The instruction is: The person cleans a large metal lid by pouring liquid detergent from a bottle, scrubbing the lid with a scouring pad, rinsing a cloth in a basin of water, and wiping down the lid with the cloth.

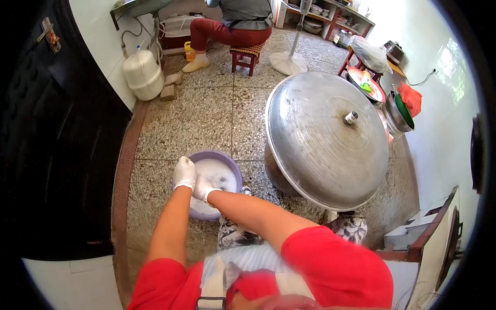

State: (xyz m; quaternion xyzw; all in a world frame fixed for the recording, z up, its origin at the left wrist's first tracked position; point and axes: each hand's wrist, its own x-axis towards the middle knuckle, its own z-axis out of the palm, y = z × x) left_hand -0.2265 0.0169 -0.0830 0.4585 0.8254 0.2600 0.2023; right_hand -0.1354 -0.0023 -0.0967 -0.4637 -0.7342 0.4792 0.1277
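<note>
meeting over the purple basin [239,177] of suds [213,169], left of centre in the frame, the gloved left hand [185,173] abuts the right hand [204,189], though whether either clenches anything cannot be told; the laden basin should be heavy, slippery, best held by opposite rim edges.

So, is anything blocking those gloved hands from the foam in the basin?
Nothing visible: the left hand and right hand are at the basin, with no lid over its foam. The pot stands off to the right.
</note>
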